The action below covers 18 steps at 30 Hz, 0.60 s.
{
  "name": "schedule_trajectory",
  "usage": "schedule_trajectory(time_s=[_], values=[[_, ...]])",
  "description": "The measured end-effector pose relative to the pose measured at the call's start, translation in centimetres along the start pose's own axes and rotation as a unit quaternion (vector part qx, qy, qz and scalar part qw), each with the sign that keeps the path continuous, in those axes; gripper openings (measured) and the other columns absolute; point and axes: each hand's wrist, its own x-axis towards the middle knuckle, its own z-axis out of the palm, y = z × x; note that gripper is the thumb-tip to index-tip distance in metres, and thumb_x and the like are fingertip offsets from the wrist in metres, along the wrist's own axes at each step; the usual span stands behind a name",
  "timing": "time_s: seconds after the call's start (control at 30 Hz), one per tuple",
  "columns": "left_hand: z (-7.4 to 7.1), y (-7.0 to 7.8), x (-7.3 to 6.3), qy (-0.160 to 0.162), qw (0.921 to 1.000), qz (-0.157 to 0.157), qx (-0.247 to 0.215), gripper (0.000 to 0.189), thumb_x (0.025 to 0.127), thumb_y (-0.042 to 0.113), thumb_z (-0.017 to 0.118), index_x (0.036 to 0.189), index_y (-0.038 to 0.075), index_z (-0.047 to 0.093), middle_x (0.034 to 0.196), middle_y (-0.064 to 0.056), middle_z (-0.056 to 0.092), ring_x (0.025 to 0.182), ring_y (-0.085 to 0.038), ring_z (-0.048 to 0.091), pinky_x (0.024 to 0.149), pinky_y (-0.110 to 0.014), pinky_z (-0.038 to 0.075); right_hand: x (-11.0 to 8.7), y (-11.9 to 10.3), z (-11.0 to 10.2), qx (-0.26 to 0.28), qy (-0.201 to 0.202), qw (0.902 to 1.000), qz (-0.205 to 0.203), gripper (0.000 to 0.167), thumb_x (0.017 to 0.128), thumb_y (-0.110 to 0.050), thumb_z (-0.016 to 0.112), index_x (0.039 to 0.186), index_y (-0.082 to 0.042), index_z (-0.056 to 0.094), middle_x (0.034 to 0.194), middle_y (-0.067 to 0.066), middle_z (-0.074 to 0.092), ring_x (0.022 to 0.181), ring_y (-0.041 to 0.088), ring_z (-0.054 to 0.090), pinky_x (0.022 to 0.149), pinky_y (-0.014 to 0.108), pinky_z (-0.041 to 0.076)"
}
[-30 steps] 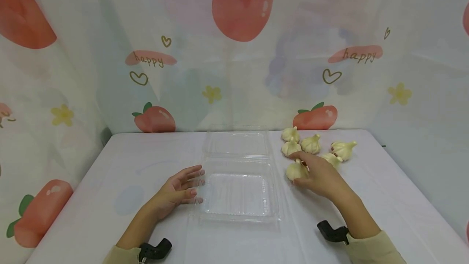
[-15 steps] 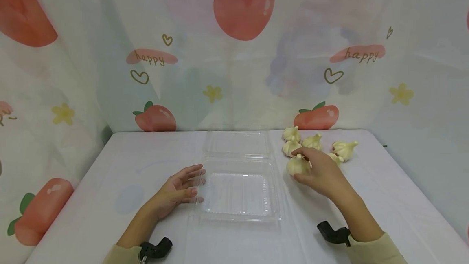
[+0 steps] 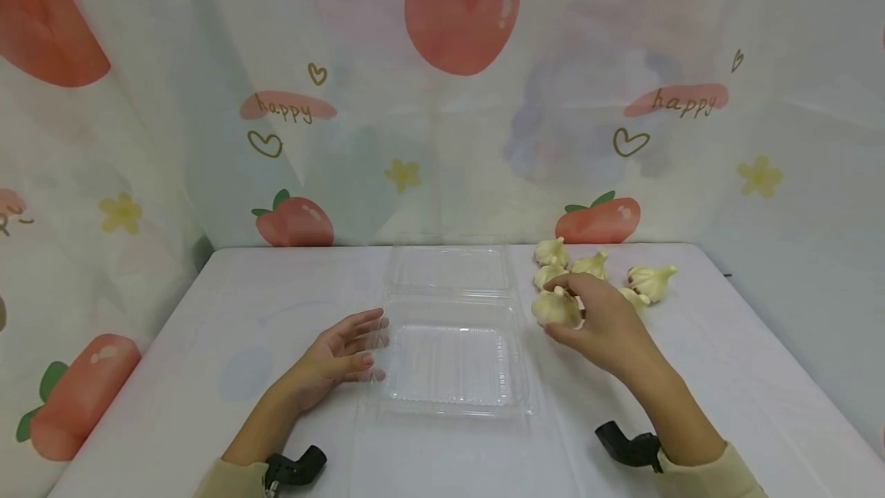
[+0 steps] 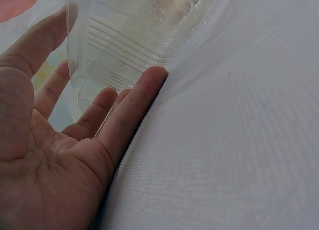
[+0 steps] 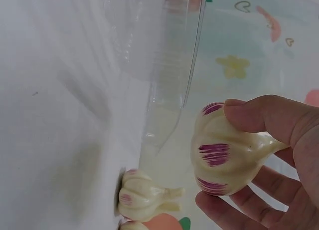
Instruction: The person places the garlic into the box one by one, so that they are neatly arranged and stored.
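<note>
Between thumb and fingers, my right hand (image 3: 604, 321) holds a garlic bulb (image 5: 227, 152), cream with purple streaks, raised off the table in the right wrist view. In the head view this bulb shows just right of a clear plastic clamshell box (image 3: 445, 363), whose lid (image 3: 445, 271) lies folded back toward the wall. My left hand (image 3: 339, 356) is at the box's left side, fingers extended and fingertips right at its rim. In the left wrist view the palm faces the camera, with the fingers (image 4: 132, 110) spread beside the ribbed plastic wall.
Several more garlic bulbs (image 3: 650, 283) stand at the back right of the white-covered table (image 3: 290, 283), partly behind my right hand. A printed cloth wall (image 3: 442, 129) rises along the table's back edge. Black wrist mounts (image 3: 293, 467) stick out from both cuffs.
My right hand has lifted the garlic bulb from the table and shifted it slightly left and up in the head view. The left hand and the box have stayed in place.
</note>
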Motion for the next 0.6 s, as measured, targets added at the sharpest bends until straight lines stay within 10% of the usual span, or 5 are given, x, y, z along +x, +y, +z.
schedule_trajectory(time_s=[0.6], values=[[0.1,0.1,0.0,0.005,1.0,-0.007,-0.005,0.07,0.096,-0.001,0.06,0.157,0.01,0.027,0.161,-0.015,0.027,0.145,-0.035,0.033,0.095,-0.049,0.055,-0.4,-2.1,0.6,0.028,0.01,0.9983,-0.05,0.05,0.075,-0.017,0.086,0.119,-0.015,0.064,0.118,-0.002,0.065,0.101,0.014,0.058,0.074,0.039,0.057]])
